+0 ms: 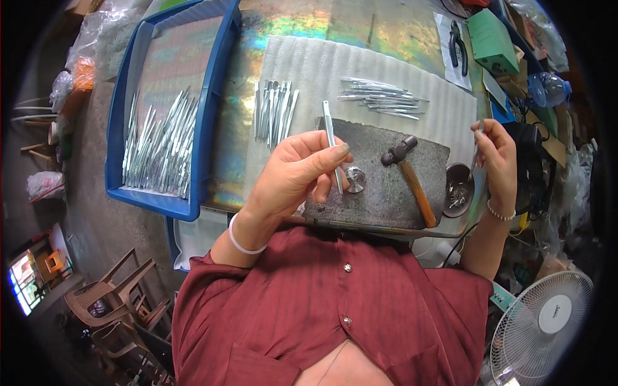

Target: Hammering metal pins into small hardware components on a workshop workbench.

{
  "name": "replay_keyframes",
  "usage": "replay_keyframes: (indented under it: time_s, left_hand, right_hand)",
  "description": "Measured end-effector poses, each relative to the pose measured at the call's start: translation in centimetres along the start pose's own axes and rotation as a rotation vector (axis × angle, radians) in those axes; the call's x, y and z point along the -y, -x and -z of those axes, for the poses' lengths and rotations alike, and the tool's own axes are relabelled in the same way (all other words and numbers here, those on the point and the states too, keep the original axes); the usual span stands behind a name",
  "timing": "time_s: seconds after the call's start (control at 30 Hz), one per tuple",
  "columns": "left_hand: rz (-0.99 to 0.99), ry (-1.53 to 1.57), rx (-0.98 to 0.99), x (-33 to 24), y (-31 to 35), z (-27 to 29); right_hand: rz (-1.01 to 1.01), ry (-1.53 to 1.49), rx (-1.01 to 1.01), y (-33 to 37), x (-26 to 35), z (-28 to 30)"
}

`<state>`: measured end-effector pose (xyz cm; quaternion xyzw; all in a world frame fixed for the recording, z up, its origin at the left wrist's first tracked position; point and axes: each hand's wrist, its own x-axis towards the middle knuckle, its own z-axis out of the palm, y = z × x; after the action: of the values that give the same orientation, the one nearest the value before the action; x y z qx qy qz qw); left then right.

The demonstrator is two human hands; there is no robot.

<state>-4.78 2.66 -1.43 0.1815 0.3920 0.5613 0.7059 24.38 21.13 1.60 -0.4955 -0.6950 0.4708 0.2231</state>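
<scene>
My left hand (296,167) pinches a slim, silvery metal strip (329,122) upright between thumb and fingers. It is above a dark grey slab (393,199), close to a small round shiny metal block (356,180). Over on the right, my right hand (499,154) grips a thin metal tool (476,154), perhaps tweezers; its tip points down at a small brown bowl (447,209). Tiny metal pins (458,195) lie in that bowl. A hammer (417,186) with a wooden handle rests on the slab between my hands.
Similar metal strips lie in two groups, left (275,109) and right (380,96), on a white foam sheet (309,61). A blue tray (207,103) at the left holds many more. Black pliers (458,48) and a green box (492,42) are far right; a fan (544,328) stands near right.
</scene>
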Motion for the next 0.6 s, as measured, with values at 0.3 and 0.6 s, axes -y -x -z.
replay_keyframes:
  time_s: [0.3,0.6]
  left_hand:
    - [0.042,-0.114,0.051,-0.5,1.2,-1.5]
    - [-0.244,-0.512,0.016,1.4,2.5,-2.8]
  right_hand:
    - [-0.035,-0.388,0.326,5.8,4.9,-6.3]
    - [0.047,-0.565,0.495,7.3,6.1,-11.5]
